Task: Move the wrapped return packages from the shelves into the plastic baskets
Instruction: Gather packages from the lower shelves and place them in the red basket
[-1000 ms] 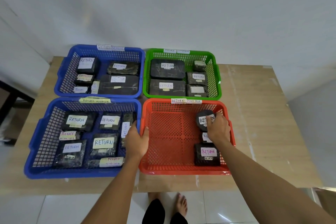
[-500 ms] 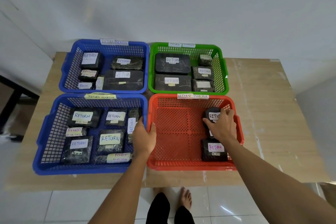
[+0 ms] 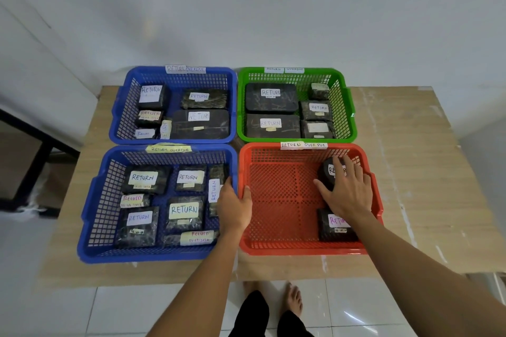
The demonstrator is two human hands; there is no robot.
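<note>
A red basket (image 3: 301, 250) stands at the near right of the table. In its far right corner lies a round black package (image 3: 325, 172) labelled RETURN. My right hand (image 3: 347, 194) rests on that package with fingers spread over its top and the thumb along its near side. A rectangular wrapped package (image 3: 332, 227) lies nearer me in the same basket, partly under my wrist. My left hand (image 3: 235, 205) grips the red basket's left rim, thumb inside. No shelves are in view.
The near blue basket (image 3: 142, 256), the far blue basket (image 3: 175, 141) and the green basket (image 3: 260, 139) hold several labelled packages. All stand close together on a wooden table (image 3: 410, 172) against a white wall. A dark frame (image 3: 35, 150) stands at the left.
My right hand's fingers have flattened over the round package in the red basket's far right corner. My left hand has stayed on the rim. The view has shifted slightly.
</note>
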